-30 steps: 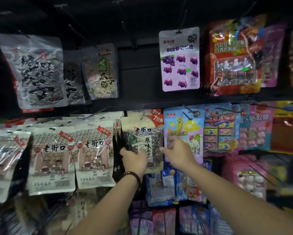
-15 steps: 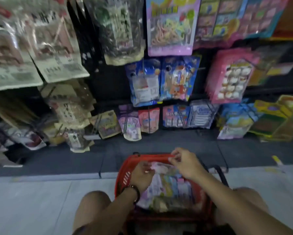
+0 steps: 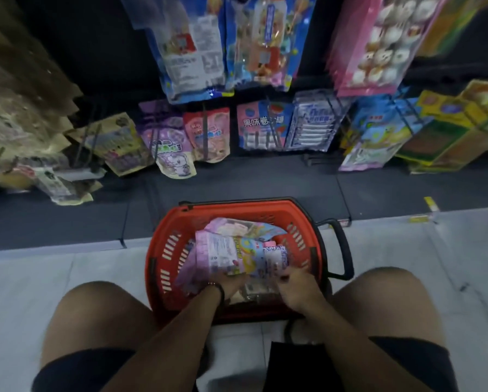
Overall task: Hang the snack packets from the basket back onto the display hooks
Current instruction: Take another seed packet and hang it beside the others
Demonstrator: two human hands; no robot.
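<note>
A second back both your hands were up at the rack, on a packet at a middle-row hook. Half a second back the view had dropped and they were at the far end of the pile. In this frame you were crouched over the red basket [image 3: 163, 241] and both hands had pulled in to the pile's near edge.

Left hand [image 3: 231, 284]: fingers were pushed under the pink-purple packet [image 3: 213, 254] with the tips hidden, so I couldn't tell if it gripped. Right hand [image 3: 296, 284]: fingers were curled down at the edge of the snack packets [image 3: 254, 250]. Couldn't tell if that was a pinch or just contact.

Nothing was lifted. The packets all lay inside the basket, on the floor between your knees, just in front of the rack's base.

My read: the last hang was done and this was the next pick. The basket looked well stocked, so plenty was left. The bottom-row hooks [image 3: 205, 128] were nearest, so match the print before you commit.
</note>
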